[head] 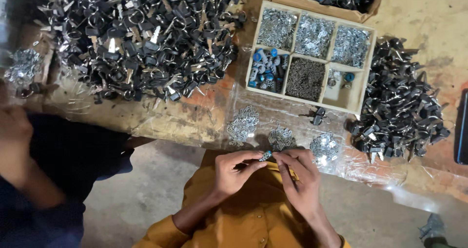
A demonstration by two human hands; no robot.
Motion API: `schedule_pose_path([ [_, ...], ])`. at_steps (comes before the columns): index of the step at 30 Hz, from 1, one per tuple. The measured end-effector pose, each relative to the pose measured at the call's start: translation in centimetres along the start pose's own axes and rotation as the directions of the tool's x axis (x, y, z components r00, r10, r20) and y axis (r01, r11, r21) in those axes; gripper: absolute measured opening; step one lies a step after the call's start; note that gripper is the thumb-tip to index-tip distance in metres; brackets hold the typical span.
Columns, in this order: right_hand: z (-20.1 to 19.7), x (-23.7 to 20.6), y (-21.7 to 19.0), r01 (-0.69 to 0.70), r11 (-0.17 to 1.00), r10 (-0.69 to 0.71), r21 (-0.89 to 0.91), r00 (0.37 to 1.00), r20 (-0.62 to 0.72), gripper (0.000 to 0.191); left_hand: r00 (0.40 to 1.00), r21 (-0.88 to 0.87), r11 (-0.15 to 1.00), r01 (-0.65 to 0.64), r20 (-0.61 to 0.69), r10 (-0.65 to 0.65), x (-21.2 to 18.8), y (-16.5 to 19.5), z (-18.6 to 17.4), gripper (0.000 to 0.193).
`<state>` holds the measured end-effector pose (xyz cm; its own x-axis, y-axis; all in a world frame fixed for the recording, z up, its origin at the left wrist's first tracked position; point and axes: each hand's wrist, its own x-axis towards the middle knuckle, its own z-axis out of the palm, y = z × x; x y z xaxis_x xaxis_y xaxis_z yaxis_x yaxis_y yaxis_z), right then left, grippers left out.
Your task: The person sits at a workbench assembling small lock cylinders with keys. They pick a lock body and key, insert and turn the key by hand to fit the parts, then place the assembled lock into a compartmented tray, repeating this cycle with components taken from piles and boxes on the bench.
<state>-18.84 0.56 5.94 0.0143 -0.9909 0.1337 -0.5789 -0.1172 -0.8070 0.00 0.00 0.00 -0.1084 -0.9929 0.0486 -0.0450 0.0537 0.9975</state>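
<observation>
At lower centre of the frame, I am pinching the small blue-and-silver part (265, 155) between my left hand (235, 170) and right hand (300, 177) fingertips; judging it light, rigid, slippery, best gripped by its ends.

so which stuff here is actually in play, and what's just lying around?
In hand:
left hand
right hand
small blue-and-silver part, pinched between both
small metal piles just ahead

Lying about:
big heap of black-headed keys
smaller key heap
compartment tray
cardboard box
another person's arm
</observation>
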Motion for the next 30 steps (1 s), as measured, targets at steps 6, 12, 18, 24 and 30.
schedule_pose_path([
  [6,1.7,0.0,0.2,-0.103,0.987,0.103,0.125,0.995,0.009,0.029,1.0,0.03,1.0,-0.008,0.02,0.008,-0.2,-0.7,-0.7,0.021],
  [12,2.1,-0.2,0.9,0.025,0.989,-0.03,-0.143,0.999,-0.033,0.029,0.995,0.097,0.991,-0.092,0.05,0.087,0.2,-0.6,-0.7,0.021],
  [18,0.2,1.8,1.7,0.111,0.938,-0.025,-0.329,0.966,0.255,0.038,0.996,0.1,0.992,-0.075,-0.032,0.078,0.6,0.2,-1.2,0.022],
  [24,1.8,3.5,0.1,0.293,0.847,-0.216,-0.444,0.952,0.217,0.045,0.976,0.079,0.997,-0.008,-0.217,0.025,0.2,0.7,-2.8,0.019],
  [30,1.0,3.1,1.5,0.351,0.866,-0.309,-0.356,0.936,0.169,0.029,0.976,0.028,1.0,0.006,-0.216,0.0,0.1,-0.1,-2.0,0.021],
])
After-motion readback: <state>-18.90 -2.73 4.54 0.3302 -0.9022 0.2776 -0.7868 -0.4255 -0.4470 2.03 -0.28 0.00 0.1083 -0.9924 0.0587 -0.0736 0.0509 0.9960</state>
